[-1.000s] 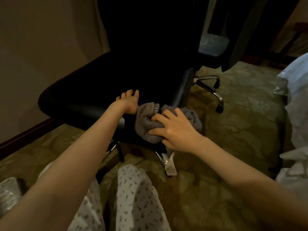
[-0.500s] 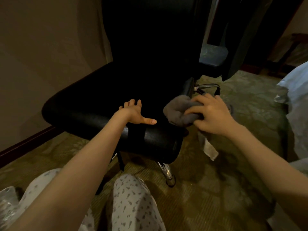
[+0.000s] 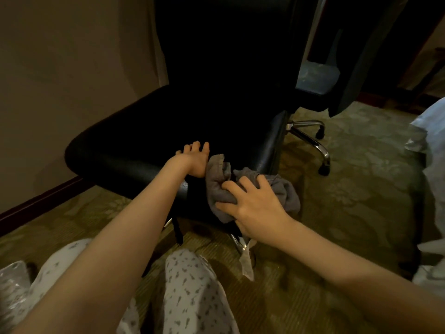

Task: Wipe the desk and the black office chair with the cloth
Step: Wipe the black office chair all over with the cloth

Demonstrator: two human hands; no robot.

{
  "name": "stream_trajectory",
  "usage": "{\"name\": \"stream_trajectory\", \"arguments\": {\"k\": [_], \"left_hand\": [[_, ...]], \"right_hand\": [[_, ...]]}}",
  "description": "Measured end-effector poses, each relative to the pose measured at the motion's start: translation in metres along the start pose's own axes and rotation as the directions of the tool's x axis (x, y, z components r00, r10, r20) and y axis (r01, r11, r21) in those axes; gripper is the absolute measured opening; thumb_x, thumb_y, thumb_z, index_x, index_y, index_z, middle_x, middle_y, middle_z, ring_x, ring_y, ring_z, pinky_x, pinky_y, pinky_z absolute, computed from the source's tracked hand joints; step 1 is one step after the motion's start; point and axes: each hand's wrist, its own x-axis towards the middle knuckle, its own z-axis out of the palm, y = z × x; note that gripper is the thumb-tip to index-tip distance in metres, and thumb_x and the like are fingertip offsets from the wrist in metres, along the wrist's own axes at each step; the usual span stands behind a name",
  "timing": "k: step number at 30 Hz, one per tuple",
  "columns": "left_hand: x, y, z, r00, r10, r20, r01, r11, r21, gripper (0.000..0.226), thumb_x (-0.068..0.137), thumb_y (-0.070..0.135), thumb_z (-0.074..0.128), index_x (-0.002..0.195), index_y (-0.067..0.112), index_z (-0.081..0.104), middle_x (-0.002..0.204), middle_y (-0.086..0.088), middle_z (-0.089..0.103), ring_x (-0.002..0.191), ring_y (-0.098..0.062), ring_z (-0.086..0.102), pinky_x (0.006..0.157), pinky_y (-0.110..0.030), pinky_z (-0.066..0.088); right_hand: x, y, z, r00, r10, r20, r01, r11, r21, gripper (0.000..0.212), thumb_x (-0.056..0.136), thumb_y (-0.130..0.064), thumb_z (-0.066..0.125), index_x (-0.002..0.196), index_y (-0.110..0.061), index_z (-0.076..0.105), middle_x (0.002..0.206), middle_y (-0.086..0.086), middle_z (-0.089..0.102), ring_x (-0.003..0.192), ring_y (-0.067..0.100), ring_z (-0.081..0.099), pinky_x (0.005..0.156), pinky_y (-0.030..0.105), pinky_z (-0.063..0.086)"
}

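One chair [image 3: 144,141]: black, on the carpet;
Left hand [image 3: 195,160]: fingers relaxed and open, resting on the seat;
Right hand [image 3: 255,208]: fingers gripping the cloth [image 3: 218,182];
Cloth: bunched against the seat's front edge

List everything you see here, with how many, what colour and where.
chair: one, black, centre, beside the wall
cloth: one, grey, bunched at the seat's front right corner
chair base: one, chrome with black casters, under the seat
carpet: one, green-gold patterned, floor
wall: one, beige, left
skirting: one, dark, foot of the wall
fabric: one heap, pale, right edge
trousers: one pair, white patterned, bottom
left hand: one, resting on the seat front
right hand: one, gripping the cloth
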Motion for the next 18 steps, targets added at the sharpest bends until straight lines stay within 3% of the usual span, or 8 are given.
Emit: {"name": "stream_trajectory", "arguments": {"k": [3, 8, 14, 16, 18], "left_hand": [[0.000, 0.000, 0.001, 1.000, 0.005, -0.019, -0.005, 1.000, 0.017, 0.084, 0.094, 0.037, 0.051, 0.150, 0.012, -0.007, 0.157, -0.015, -0.004, 0.143, -0.036, 0.003, 0.114, -0.046, 0.014], [-0.003, -0.003, 0.002, 0.999, 0.017, -0.043, -0.019, 0.999, -0.035, 0.080, 0.095, 0.034, 0.049, 0.150, 0.013, -0.005, 0.157, -0.014, -0.003, 0.144, -0.035, 0.003, 0.115, -0.044, 0.012], [-0.015, 0.007, 0.001, 0.998, -0.041, -0.043, 0.036, 0.995, -0.098, 0.105, 0.079, 0.067, 0.052, 0.151, 0.016, -0.006, 0.158, -0.010, -0.007, 0.145, -0.033, -0.001, 0.117, -0.045, 0.009], [-0.016, 0.006, -0.001, 0.999, -0.037, -0.027, 0.034, 0.995, -0.098, 0.106, 0.079, 0.068, 0.051, 0.151, 0.016, -0.007, 0.158, -0.010, -0.008, 0.145, -0.033, -0.002, 0.117, -0.046, 0.009], [-0.015, 0.006, -0.002, 1.000, -0.015, -0.009, 0.014, 0.996, -0.088, 0.104, 0.081, 0.066, 0.049, 0.151, 0.015, -0.008, 0.158, -0.011, -0.008, 0.145, -0.034, -0.002, 0.116, -0.045, 0.009]], "right_hand": [[-0.004, 0.001, -0.005, 0.997, -0.072, 0.040, 0.075, 0.994, -0.081, 0.041, 0.055, -0.028, 0.082, 0.095, -0.027, 0.075, 0.114, 0.008, 0.063, 0.096, 0.028, 0.038, 0.078, 0.042, 0.027], [-0.009, -0.004, -0.009, 0.995, -0.068, 0.076, 0.073, 0.995, -0.072, 0.037, 0.055, -0.027, 0.082, 0.092, -0.026, 0.076, 0.115, 0.007, 0.062, 0.098, 0.028, 0.037, 0.080, 0.042, 0.027], [-0.032, -0.005, -0.020, 0.966, -0.209, 0.153, 0.218, 0.975, -0.041, 0.018, 0.065, -0.027, 0.072, 0.083, -0.030, 0.074, 0.109, 0.002, 0.060, 0.097, 0.027, 0.041, 0.078, 0.040, 0.028], [-0.038, -0.001, -0.029, 0.971, -0.180, 0.156, 0.186, 0.982, -0.030, 0.018, 0.061, -0.033, 0.070, 0.079, -0.031, 0.073, 0.104, 0.000, 0.061, 0.094, 0.026, 0.046, 0.076, 0.041, 0.029], [-0.037, 0.009, -0.036, 0.996, -0.045, 0.072, 0.045, 0.999, -0.006, 0.023, 0.065, -0.034, 0.052, 0.078, -0.031, 0.072, 0.102, 0.001, 0.061, 0.093, 0.025, 0.044, 0.076, 0.040, 0.027]]}}
